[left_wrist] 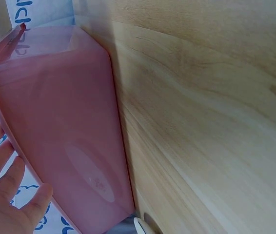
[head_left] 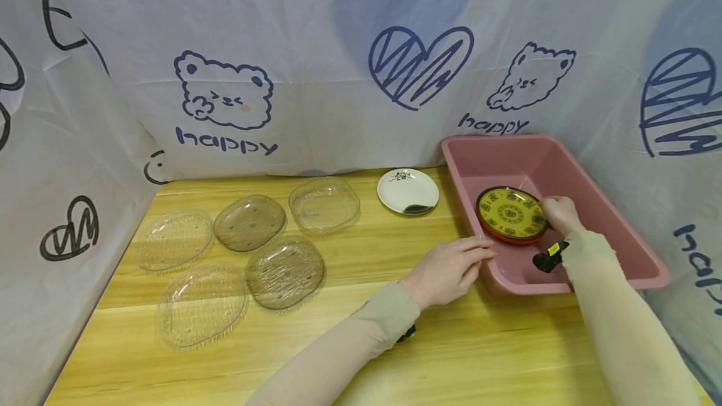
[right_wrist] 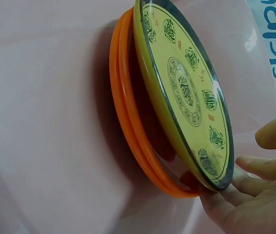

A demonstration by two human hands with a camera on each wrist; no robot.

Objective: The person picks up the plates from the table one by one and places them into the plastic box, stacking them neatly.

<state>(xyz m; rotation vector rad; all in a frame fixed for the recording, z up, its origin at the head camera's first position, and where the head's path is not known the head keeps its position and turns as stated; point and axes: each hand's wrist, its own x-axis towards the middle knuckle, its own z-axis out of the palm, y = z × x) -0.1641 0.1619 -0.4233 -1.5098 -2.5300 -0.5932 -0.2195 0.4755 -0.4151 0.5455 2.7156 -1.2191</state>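
Inside the pink basin (head_left: pixel 541 149), a yellow plate with a dark rim and printed patterns (head_left: pixel 511 213) lies over orange-rimmed dishes (right_wrist: pixel 124 92). My right hand (head_left: pixel 561 213) is at the yellow plate's right edge. In the right wrist view its fingertips (right_wrist: pixel 216 202) touch the rim from the side and below, while the thumb stands apart from the plate. My left hand (head_left: pixel 448 271) rests its extended fingers on the basin's near left rim; the left wrist view shows those fingers (left_wrist: pixel 11 175) spread along the rim.
A white plate with a dark floral print (head_left: pixel 408 191) lies just left of the basin. Farther left are several clear and brownish transparent dishes, among them a brown one (head_left: pixel 286 272) and a clear one (head_left: pixel 324 205). A white printed cloth (head_left: pixel 321 111) hangs behind the wooden table (head_left: pixel 361 249).
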